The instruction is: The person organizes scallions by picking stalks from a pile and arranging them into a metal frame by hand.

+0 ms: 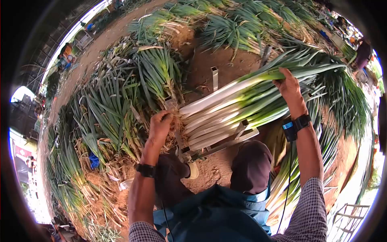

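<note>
Left grip [283, 76] holds one leek [225, 90]; right grip [167, 115] touches the roots [177, 124].

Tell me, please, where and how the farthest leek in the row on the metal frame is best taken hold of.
I would take the farthest leek around its white shank, from above and the far side. The shank is straight and its top exposed, while other leeks crowd its near side; its green leaves spread and would likely bend.
</note>
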A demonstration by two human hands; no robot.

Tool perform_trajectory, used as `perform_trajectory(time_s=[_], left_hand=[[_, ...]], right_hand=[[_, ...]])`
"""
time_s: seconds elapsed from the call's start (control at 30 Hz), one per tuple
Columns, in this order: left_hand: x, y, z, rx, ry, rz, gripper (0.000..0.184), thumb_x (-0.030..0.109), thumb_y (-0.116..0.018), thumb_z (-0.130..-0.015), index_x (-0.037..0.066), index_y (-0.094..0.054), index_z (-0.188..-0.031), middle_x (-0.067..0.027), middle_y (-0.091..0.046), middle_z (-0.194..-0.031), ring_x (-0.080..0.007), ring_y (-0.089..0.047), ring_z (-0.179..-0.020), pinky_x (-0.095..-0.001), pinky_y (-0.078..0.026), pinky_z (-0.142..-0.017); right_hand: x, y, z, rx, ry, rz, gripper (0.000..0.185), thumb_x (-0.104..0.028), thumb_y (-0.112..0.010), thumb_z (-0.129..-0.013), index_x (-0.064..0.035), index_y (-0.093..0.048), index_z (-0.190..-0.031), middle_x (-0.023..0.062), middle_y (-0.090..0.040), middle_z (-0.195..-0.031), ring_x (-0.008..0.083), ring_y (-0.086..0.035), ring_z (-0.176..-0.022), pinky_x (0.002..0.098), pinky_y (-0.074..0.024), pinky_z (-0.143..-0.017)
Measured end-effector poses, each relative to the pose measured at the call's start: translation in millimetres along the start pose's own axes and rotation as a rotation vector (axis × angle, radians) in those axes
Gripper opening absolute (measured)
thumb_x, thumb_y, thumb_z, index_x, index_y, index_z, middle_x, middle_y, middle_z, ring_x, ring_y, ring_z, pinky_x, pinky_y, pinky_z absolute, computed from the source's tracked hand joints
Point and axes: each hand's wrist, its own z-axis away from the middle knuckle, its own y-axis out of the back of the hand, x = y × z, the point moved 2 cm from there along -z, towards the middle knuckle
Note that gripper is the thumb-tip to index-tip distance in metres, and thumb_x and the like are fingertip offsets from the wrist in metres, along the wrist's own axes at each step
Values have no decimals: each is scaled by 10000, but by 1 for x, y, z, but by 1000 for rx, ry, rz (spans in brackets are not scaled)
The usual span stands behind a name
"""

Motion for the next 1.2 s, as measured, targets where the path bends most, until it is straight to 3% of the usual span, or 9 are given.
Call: perform_trajectory(time_s=[0.23,0.4,0.47,0.57,0.7,0.77,0.87,1.07,1.2], left_hand=[[4,8,-3,32,-98,-339,376,134,-639,-966,-41,-547,-1285,-82,-643,-935,-131,-653,-759,-277,-546,-645],[13,18,-2,25,-117,-642,369,177,-653,-951,26,-588,-1281,-112,-682,-1003,-166,-648,-867,-314,-534,-727],[4,25,-4,-8,-153,-650,324,185,-610,-983,62,-603,-1282,-42,-634,-908,-110,-589,-710,-269,-492,-642],[-10,34,-12,-109,-112,-693,374,191,-612,-986,26,-578,-1321,-72,-633,-987,-160,-581,-891,-314,-480,-827],[-1,25,-8,-152,-109,-878,507,302,-596,-1002,12,-502,-1407,-153,-588,-1289,-241,-543,-1208,-362,-424,-1025],[4,13,-4,-73,-176,-849,558,359,-573,-1007,14,-469,-1433,-169,-516,-1423,-295,-475,-1331,-385,-402,-1067],[-13,18,-32,-116,-302,-935,561,351,-557,-1012,6,-448,-1441,-179,-451,-1490,-326,-445,-1358,-413,-378,-1099],[21,-33,-3,-220,-470,-1035,526,284,-573,-1008,-25,-461,-1419,-180,-567,-1314,-288,-539,-1221,-398,-409,-1051],[66,-82,41,-316,-479,-1035,494,250,-583,-1006,-41,-485,-1393,-144,-630,-1101,-229,-590,-1025,-366,-455,-943]], right_hand=[[117,18,-21,257,-228,138,280,-154,-697,-903,27,-656,-1113,153,-670,-1110,297,-698,-881,394,-621,-706],[165,16,-11,-144,-217,420,386,-188,-694,-938,39,-573,-1226,188,-640,-1176,312,-677,-992,408,-602,-854],[113,17,39,-149,-358,182,370,-229,-689,-945,61,-597,-1156,208,-670,-1060,303,-687,-943,401,-580,-866],[14,49,132,-218,-201,-35,392,-254,-659,-965,54,-579,-1193,191,-700,-1049,309,-701,-935,408,-563,-883],[-79,217,316,606,-85,553,361,-254,-632,-978,19,-577,-1208,137,-697,-993,245,-707,-849,384,-591,-794],[-71,336,460,1023,-126,919,194,-246,-619,-973,-55,-626,-943,36,-650,-794,122,-626,-701,281,-539,-642],[-14,405,696,1085,-284,659,152,-194,-606,-903,-74,-587,-812,34,-610,-728,129,-550,-554,288,-487,-482],[75,310,809,1175,-902,783,216,-193,-662,-861,13,-708,-904,98,-680,-732,191,-677,-614,327,-576,-513],[122,295,820,1194,-847,780,214,-207,-675,-827,-8,-740,-867,78,-666,-641,171,-668,-576,319,-559,-526]])
